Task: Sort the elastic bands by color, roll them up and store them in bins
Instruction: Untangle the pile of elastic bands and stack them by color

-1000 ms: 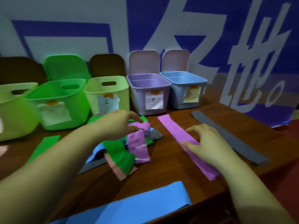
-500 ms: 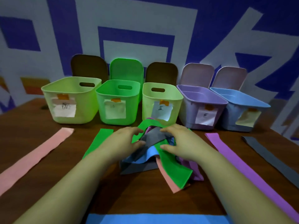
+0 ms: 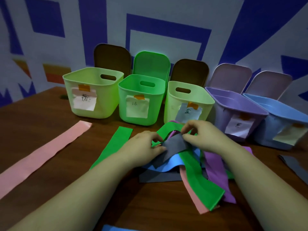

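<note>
On the table (image 3: 41,130), between our hands: we see a tangled pile (image 3: 196,165) of elastic bands, in front of the middle bins.

Left hand (image 3: 143,147): our fingers curl in and pinch the near edge of the grey band (image 3: 175,145) at the top of the pile.

Right hand (image 3: 203,135): our thumb and fingertips pinch the far corner of the same grey band, so it is held between both hands, lifted a little above the heap.

Pile: we make out a green band (image 3: 200,179) running toward us, a purple band (image 3: 215,165) to its right, a blue band (image 3: 171,162) under the grey one, a pink end (image 3: 198,205) poking out at the near side, and more grey (image 3: 158,178) lying flat beneath.

Sorted strips: a pink strip (image 3: 41,155) lies flat at our left, well apart from the pile; a green strip (image 3: 115,144) lies flat just beside our left hand; a grey strip (image 3: 293,165) shows at the right edge; a blue strip (image 3: 113,228) shows at the near edge.

Bins: five stand in a row at the back, each with a paper label: pale green bin (image 3: 93,94), green bin (image 3: 141,100), second pale green bin (image 3: 188,100), purple bin (image 3: 236,114), blue bin (image 3: 280,122). We see no band inside any of them from this angle.

Lids: one stands upright behind each bin, against the wall (image 3: 166,22).
</note>
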The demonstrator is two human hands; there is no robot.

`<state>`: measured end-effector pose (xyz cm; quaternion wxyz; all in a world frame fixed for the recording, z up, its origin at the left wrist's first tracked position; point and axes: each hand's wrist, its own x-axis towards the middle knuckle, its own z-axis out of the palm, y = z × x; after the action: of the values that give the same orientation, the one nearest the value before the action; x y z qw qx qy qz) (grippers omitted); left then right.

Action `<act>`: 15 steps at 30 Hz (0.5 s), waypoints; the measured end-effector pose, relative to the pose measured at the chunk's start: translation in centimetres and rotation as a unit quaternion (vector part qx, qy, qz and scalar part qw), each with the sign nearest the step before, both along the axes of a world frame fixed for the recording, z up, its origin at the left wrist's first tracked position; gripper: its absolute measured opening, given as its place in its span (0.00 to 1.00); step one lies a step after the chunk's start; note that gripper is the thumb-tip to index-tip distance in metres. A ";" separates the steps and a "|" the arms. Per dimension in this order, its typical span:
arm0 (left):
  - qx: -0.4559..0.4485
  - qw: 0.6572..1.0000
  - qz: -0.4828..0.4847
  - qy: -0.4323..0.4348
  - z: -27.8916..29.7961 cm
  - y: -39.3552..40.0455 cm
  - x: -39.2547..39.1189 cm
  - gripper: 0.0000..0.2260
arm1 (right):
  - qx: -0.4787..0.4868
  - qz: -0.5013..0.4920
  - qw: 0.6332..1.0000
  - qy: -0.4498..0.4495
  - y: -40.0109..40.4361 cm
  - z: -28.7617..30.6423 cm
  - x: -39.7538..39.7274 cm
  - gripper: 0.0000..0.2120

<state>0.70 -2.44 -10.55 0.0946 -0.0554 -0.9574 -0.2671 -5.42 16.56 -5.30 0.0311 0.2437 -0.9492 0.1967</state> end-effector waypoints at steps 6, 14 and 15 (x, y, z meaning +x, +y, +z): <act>-0.052 0.997 0.043 -0.047 -1.6 -1.2 -1.7 0.23 | -0.004 0.001 1.000 0.017 -2.6 -1.2 -2.3 0.16; -0.008 0.996 0.079 -0.035 -2.3 -1.7 -2.5 0.22 | -0.002 -0.012 1.000 0.008 -3.8 -1.1 -2.6 0.18; 0.001 0.996 0.079 -0.028 -2.2 -1.7 -2.4 0.22 | 0.005 -0.010 1.000 0.007 -3.7 -0.9 -2.6 0.19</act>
<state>-1.74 -4.15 -12.79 0.0883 0.0279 -0.9608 -0.2614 -8.02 12.85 -6.24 0.0388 0.2360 -0.9522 0.1901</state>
